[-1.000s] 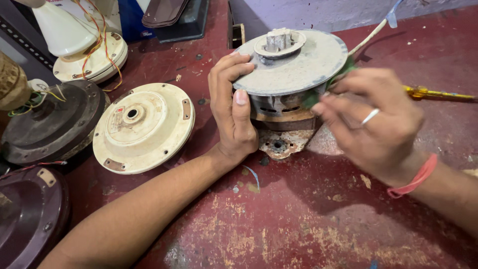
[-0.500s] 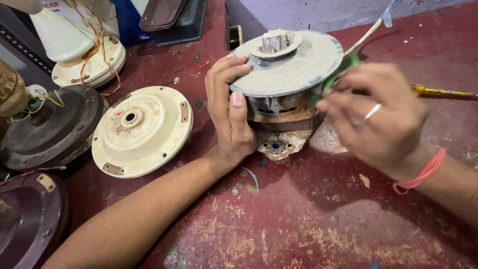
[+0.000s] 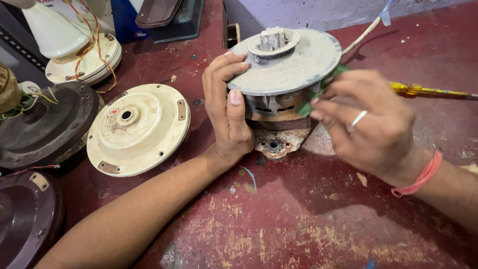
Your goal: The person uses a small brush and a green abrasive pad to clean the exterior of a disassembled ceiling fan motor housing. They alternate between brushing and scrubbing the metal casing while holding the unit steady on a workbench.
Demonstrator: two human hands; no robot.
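A dusty grey fan motor (image 3: 291, 67) with a round top plate stands on a rusty base on the red table (image 3: 298, 219). My left hand (image 3: 226, 107) grips its left rim, thumb on the plate's edge. At the motor's right side, my right hand (image 3: 371, 127), wearing a ring and a pink wristband, pinches a small green piece (image 3: 318, 94) against the motor body. A white cable (image 3: 363, 35) runs from behind the motor to the back right.
A cream round fan cover (image 3: 137, 129) lies left of my left arm. Dark motor housings (image 3: 47, 127) and a white fan base with wires (image 3: 74, 47) crowd the far left. A yellow-handled screwdriver (image 3: 428, 90) lies at the right.
My right hand has shifted slightly along the motor's right side with the green piece. The left hand keeps its grip on the rim.
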